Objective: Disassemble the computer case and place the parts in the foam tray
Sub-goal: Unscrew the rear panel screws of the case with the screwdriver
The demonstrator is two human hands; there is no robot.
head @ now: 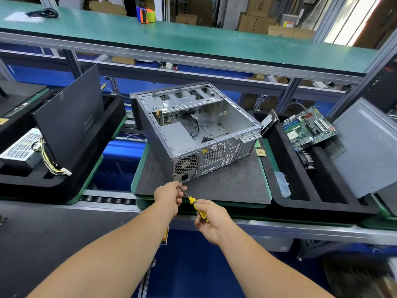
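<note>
Two-handed on the screwdriver (194, 202): right hand (211, 220) gripping handle, left hand (169, 195) pinching shaft. Steadying tip toward computer case (193, 130) rear corner, probably a power-supply screw.

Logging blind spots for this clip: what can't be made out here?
Head view only:
- Screwdriver tip and any screw it meets: hidden by the left hand at the computer case corner.
- Labels on the case's rear panel: too small.
- Motherboard markings: too small.
- Bottom-right corner object: blurred.
</note>
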